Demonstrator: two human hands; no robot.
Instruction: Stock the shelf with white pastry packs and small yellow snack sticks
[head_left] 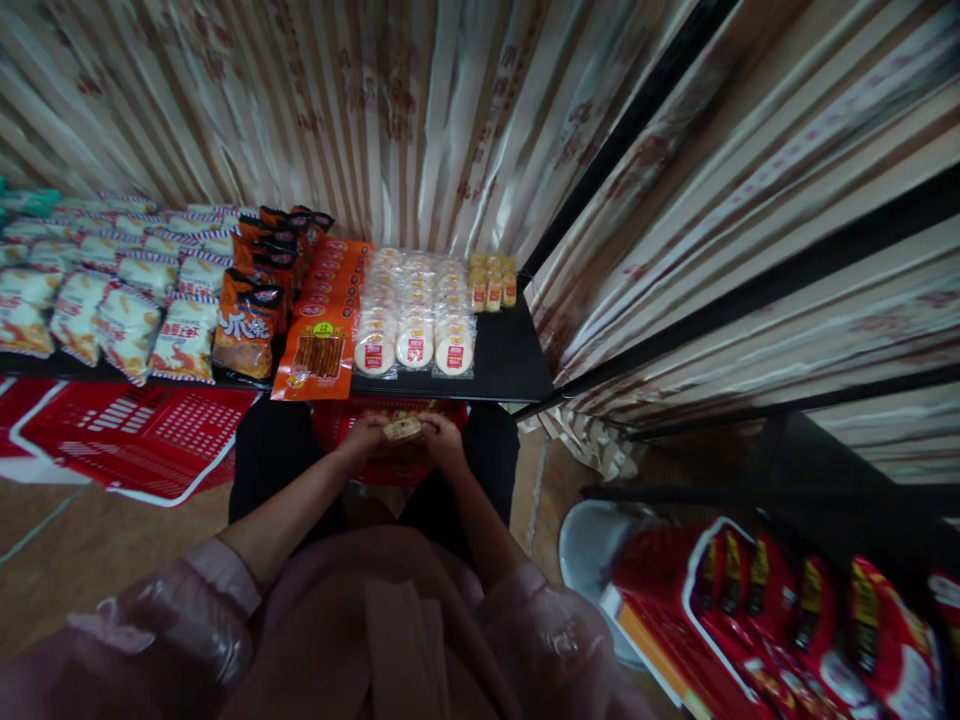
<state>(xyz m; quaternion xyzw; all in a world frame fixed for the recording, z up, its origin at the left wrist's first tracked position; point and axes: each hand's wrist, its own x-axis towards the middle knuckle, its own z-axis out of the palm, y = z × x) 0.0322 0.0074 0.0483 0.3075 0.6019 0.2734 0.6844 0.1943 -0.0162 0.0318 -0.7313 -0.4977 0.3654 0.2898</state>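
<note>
Between my two hands, just below the shelf's front edge, is a small yellowish wrapped snack. My left hand pinches its left end, and the fingers of my right hand close on the right end. Under them, between my knees, a red basket shows in part; its contents are too dark to name. On the black shelf above stand small yellow snack packs at the right end. Beside these are rows of round white crackers in clear wrappers.
Further left on the shelf lie a flat orange snack bag, black-and-orange bags and many white bags. A red basket is below left. At lower right, red snack bags fill another basket near a pale stool. Curtains hang behind.
</note>
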